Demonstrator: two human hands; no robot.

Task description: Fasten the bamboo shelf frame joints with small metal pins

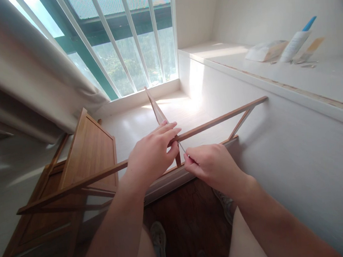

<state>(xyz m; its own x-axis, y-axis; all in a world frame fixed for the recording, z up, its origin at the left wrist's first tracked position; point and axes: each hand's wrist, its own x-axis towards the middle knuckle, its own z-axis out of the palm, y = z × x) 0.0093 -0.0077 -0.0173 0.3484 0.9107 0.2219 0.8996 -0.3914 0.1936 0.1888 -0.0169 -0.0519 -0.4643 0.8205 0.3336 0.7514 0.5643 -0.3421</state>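
A wooden rack frame [219,120] lies on its side across the white ledge, its long rail running from lower left to upper right. My left hand [152,150] is closed around the middle of that rail, where a crosspiece [157,109] meets it. In the pinched fingers of my right hand [213,163] is a thin metal hex key [182,146]. Its far tip points at the joint beside my left thumb; whether it sits in a screw head is hidden. Slatted wooden panels [90,147] belong to the frame's left side.
Beyond the ledge [119,123] stands a barred window [134,47], with a beige curtain [28,69] at left. On the white shelf [231,55] at right are a white tube with a blue tip [296,45], a plastic bag [265,51] and small metal parts [308,66]. Dark floor [188,215] lies below.
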